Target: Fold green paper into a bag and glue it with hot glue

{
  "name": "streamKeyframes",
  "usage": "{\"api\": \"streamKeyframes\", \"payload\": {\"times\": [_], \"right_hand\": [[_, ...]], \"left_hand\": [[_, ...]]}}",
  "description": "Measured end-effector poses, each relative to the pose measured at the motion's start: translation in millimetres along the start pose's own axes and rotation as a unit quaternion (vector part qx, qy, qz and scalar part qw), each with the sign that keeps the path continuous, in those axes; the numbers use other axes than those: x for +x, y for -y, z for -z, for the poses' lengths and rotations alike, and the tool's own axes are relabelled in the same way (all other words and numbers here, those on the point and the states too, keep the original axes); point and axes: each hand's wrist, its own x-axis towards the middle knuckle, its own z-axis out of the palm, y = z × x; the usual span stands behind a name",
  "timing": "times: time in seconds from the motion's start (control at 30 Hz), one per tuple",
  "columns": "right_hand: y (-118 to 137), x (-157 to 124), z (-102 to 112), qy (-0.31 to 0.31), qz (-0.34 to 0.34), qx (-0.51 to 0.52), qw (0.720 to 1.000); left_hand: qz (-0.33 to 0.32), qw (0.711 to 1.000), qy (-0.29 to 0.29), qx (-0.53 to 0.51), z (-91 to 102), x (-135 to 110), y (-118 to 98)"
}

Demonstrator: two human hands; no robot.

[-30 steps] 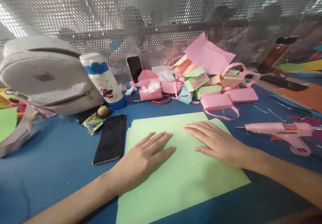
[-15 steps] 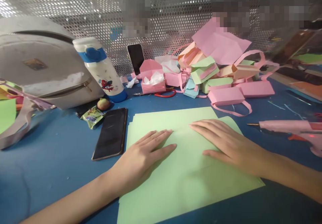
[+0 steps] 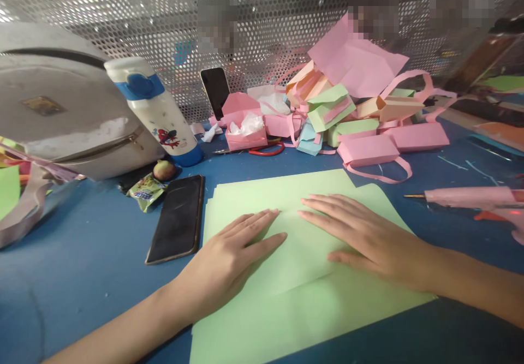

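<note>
Light green paper sheets [image 3: 295, 320] lie in a loose stack on the blue table [image 3: 90, 276], their edges slightly out of line. A fold or sheet edge runs across the upper part, between my hands. My left hand [image 3: 241, 249] rests flat on the paper's left side, fingers stretched toward the middle. On the right side, my right hand [image 3: 364, 238] lies palm down with its fingers spread, pointing left. Neither hand grips anything. Just left of the stack is a dark phone [image 3: 176, 219].
A grey backpack [image 3: 61, 113], a white-and-blue bottle [image 3: 159, 118], a candy packet [image 3: 146, 190] and a small round fruit [image 3: 164, 169] stand left. Behind the paper are red-handled scissors [image 3: 268, 150] and folded pink boxes [image 3: 368, 154]. A pink glue gun [image 3: 466, 196] lies right.
My right hand has shifted slightly left with its fingers wider apart. The crease or edge line across the paper shows more clearly. The view has moved a little.
</note>
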Motion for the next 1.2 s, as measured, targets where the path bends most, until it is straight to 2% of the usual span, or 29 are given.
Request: {"api": "streamKeyframes", "payload": {"times": [0.23, 0.33, 0.47, 0.8, 1.2], "right_hand": [[14.6, 4.7, 8.3, 0.058, 0.125, 0.044, 0.989], [17.8, 6.0, 9.1, 0.098, 0.157, 0.064, 0.981], [17.6, 6.7, 7.2, 0.129, 0.159, 0.067, 0.976], [17.5, 7.1, 7.4, 0.122, 0.154, 0.109, 0.974], [17.7, 7.4, 8.2, 0.137, 0.17, 0.066, 0.974]], "left_hand": [[0.001, 1.0, -0.003, -0.013, 0.3, 0.6, 0.9], [0.001, 1.0, -0.002, -0.013, -1.0, 0.3, 2.0], [0.005, 1.0, 0.007, -0.007, -1.3, -0.4, 2.9], [-0.001, 1.0, 0.01, -0.006, 0.4, 0.0, 2.4], [-0.005, 1.0, 0.01, -0.008, 1.2, -0.6, 2.7]]}}
